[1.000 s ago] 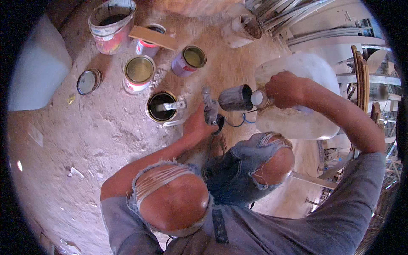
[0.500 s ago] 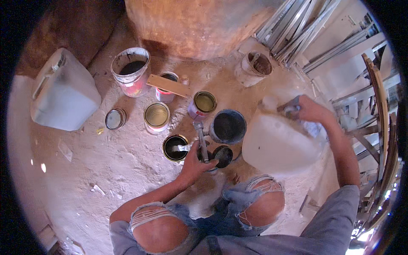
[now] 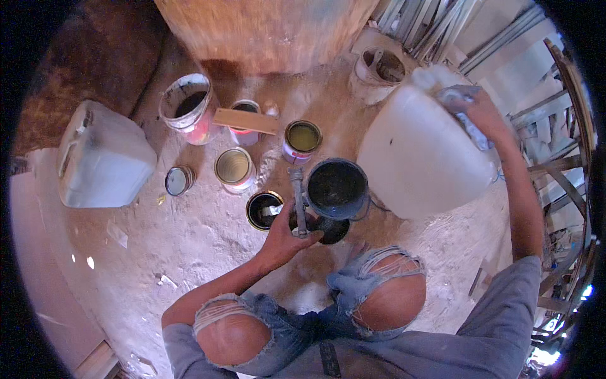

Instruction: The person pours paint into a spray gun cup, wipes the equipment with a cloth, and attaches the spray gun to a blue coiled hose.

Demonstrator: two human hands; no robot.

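My left hand (image 3: 284,237) is closed around a grey metal spray gun (image 3: 298,201). A dark round cup (image 3: 332,231) sits beside its fingertips; I cannot tell if it is joined to the gun. Just beyond stands a bucket of dark liquid (image 3: 336,188), and to the hand's left an open can (image 3: 260,213) with a whitish stick-like piece in it. On the right, my right hand (image 3: 485,117) grips the top of a large white plastic jerrycan (image 3: 423,158), which leans over. A crumpled grey-white rag (image 3: 457,96) lies at those fingers. The jerrycan's handle is hidden.
Several open paint cans stand ahead, including one of yellowish liquid (image 3: 303,136) and a cream one (image 3: 233,166). A wooden slat (image 3: 245,120) spans a red-and-white can. Another jerrycan (image 3: 107,158) is at the left, a stained bucket (image 3: 379,71) at the back, metal strips (image 3: 420,28) far right.
My right hand has moved up and away, swinging the jerrycan with it, so its body is raised and turned. My left hand keeps its hold on the spray gun. The view has shifted slightly.
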